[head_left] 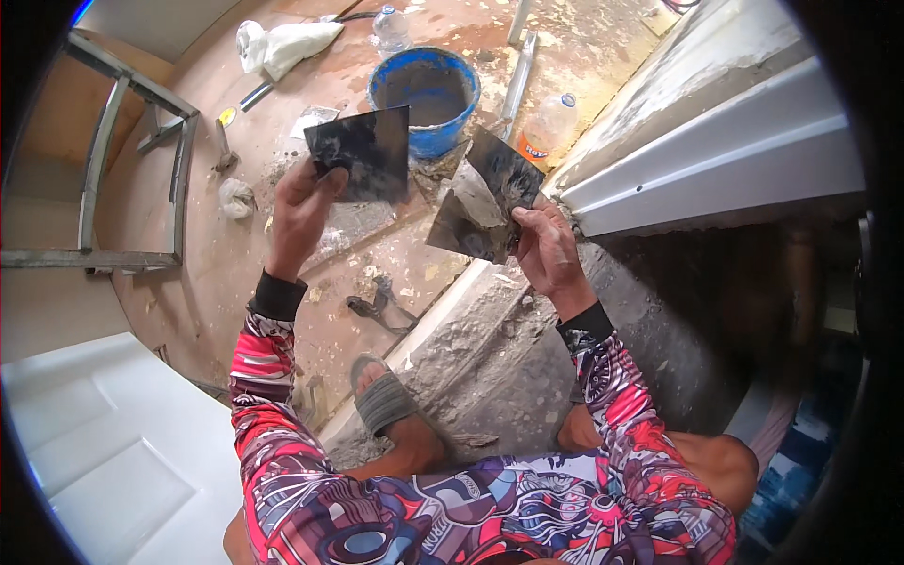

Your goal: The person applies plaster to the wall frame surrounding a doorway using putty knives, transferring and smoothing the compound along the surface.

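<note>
My left hand [306, 202] is closed on the lower left corner of a thin, dark, shiny square plate [372, 155], thumb on its smeared face. Another thin dark plate [513, 174], tilted, is gripped at its right edge by my right hand [548, 247]. A wedge of wet grey mortar [477, 196] lies across that second plate. The two plates are apart. Just beyond them stands a blue bucket [457, 141], its inside coated with grey mortar. Whether either plate has a handle behind it I cannot tell.
Plastic bottles [549, 122] [391, 28] stand near the bucket, beside a metal strip [520, 85]. A metal frame [179, 188] is at the left, a white panel [113, 443] at the lower left. A white metal profile [716, 151] runs along the right. A sandal [381, 306] lies ahead.
</note>
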### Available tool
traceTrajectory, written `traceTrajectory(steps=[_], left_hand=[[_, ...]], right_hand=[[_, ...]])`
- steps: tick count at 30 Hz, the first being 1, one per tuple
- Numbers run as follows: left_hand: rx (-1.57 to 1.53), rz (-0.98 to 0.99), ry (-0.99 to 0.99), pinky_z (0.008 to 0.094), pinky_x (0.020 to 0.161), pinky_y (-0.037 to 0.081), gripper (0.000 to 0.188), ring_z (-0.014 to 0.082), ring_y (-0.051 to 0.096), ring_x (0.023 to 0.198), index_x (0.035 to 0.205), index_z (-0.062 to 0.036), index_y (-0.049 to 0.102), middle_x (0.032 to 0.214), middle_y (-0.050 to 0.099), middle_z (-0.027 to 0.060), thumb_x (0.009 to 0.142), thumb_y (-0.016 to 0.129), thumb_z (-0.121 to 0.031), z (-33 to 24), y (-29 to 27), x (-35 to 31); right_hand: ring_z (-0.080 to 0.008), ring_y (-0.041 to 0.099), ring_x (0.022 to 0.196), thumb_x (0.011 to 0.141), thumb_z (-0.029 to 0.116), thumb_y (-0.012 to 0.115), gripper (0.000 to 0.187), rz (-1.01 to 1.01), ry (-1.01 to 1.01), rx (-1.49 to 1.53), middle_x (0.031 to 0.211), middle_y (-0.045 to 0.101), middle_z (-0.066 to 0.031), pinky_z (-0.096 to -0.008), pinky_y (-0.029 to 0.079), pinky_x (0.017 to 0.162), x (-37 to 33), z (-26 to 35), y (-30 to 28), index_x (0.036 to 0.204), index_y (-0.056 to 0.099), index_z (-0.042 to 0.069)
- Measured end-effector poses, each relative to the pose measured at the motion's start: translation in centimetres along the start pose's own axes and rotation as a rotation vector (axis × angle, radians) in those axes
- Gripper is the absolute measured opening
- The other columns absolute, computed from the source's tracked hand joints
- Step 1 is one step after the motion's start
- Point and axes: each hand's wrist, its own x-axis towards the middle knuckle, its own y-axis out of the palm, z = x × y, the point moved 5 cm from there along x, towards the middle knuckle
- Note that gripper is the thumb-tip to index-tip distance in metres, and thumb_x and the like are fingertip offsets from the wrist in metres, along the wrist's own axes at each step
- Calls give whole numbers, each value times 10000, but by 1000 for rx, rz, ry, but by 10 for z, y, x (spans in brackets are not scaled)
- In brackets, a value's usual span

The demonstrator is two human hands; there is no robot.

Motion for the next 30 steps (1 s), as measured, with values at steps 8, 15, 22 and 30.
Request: traceTrajectory(steps=[8, 15, 22, 30], left_hand=[[-518, 138, -598, 239, 785, 516, 306, 81, 630, 895, 1214, 9, 580, 1060, 658, 13, 974, 564, -180, 26, 66, -15], [-643, 51, -643, 334, 812, 572, 350, 168, 671, 918, 1190, 4, 579, 1074, 672, 99, 1012, 479, -280, 85, 86, -22], [-264, -112, -449, 273, 765, 548, 314, 118, 646, 851, 1120, -39, 632, 1007, 670, 41, 1006, 502, -301, 78, 84, -4], [209, -328, -104, 217, 614, 437, 247, 55, 516, 689, 977, -52, 607, 833, 601, -6, 1022, 507, -273, 95, -2, 17]], right_hand=[[-158, 660, 979, 927, 69, 516, 293, 60, 35, -47, 1145, 645, -85, -320, 579, 815, 3, -16, 12, 1213, 537, 10], [-164, 656, 981, 936, 13, 480, 351, -22, -93, -37, 1180, 635, -85, -336, 587, 812, -1, -27, 13, 1283, 531, 28], [-160, 661, 950, 935, 11, 476, 349, 8, -64, -83, 1167, 635, -83, -328, 604, 704, -16, -44, 7, 1278, 541, 23], [-193, 668, 992, 923, 7, 447, 327, -54, 71, 158, 1151, 636, -98, -375, 601, 811, -22, -31, 6, 1241, 521, 3]])
